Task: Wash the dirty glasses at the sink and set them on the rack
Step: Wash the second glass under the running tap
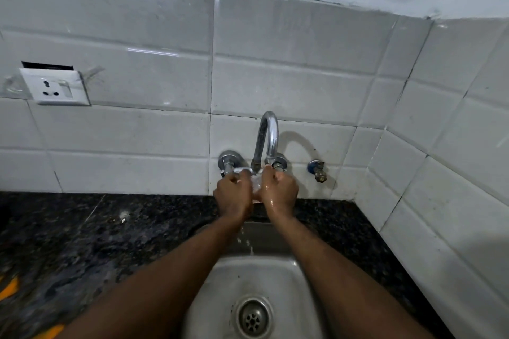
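Left hand (232,194) and right hand (281,190) both curl round the small clear glass (256,187); it's wet, so it could easily slip into the steel sink (289,297).

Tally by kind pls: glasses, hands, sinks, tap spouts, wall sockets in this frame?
glass: 1
hands: 2, left hand and right hand
sink: 1
tap spout: 1
wall socket: 1
Total: 6
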